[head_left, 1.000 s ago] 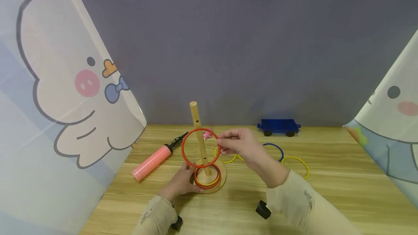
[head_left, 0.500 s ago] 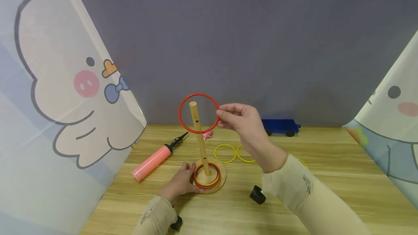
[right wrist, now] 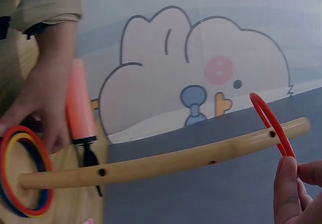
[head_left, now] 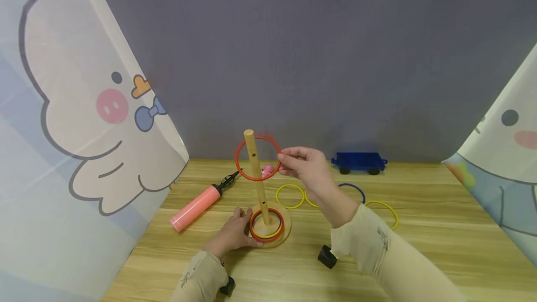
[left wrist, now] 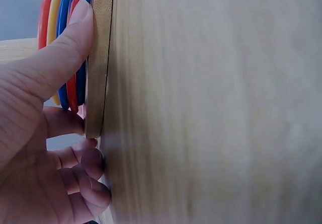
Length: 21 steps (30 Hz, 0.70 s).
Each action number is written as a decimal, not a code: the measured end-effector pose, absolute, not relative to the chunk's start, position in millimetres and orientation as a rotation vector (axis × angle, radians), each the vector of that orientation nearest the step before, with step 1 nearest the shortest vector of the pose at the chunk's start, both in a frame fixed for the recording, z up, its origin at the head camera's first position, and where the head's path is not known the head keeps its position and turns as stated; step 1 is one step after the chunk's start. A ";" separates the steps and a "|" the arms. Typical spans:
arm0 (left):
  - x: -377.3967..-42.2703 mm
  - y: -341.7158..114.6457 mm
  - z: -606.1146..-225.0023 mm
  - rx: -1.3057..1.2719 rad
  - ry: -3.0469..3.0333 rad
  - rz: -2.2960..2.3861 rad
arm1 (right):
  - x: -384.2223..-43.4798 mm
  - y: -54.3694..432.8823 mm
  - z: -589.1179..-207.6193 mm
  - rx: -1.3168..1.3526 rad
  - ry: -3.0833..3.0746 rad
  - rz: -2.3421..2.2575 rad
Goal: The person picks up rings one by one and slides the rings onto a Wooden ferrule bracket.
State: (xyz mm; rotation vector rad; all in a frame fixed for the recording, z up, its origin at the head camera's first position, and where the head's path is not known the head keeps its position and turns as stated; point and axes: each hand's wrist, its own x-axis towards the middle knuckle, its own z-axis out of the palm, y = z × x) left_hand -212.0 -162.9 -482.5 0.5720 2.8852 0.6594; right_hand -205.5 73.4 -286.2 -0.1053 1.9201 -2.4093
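A wooden peg stand (head_left: 261,195) stands upright, its round base (head_left: 287,232) on the table. Several red, yellow and blue rings (head_left: 266,240) are stacked at the foot of the post. My left hand (head_left: 232,231) holds the base's left edge; in the left wrist view the thumb (left wrist: 70,48) lies against the stacked rings and base. With thumb and fingertips, my right hand (head_left: 308,167) pinches the right side of a red ring (head_left: 257,179). That ring is tilted around the upper part of the post, also in the right wrist view, near the top hole.
Yellow rings (head_left: 290,185) and a blue ring (head_left: 354,187) lie behind and right of the stand. A pink hand pump (head_left: 195,209) lies at left. Toward the back are a blue toy wagon (head_left: 358,162) and a small pink toy (head_left: 267,170). A grey curtain (head_left: 319,59) closes off the back.
My right hand has raised the red ring from low on the post to its top, then lowered it slightly. The left hand has stayed at the base.
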 end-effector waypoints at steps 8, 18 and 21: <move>-212.2 -162.9 -481.0 0.546 2.868 0.677 | -209.6 75.1 -353.7 -0.009 1.943 -2.323; -211.5 -163.6 -481.0 0.579 2.880 0.717 | -205.8 66.2 -435.5 0.106 2.009 -2.174; -210.1 -162.0 -479.9 0.565 2.880 0.716 | -204.4 64.7 -449.1 0.129 1.986 -2.182</move>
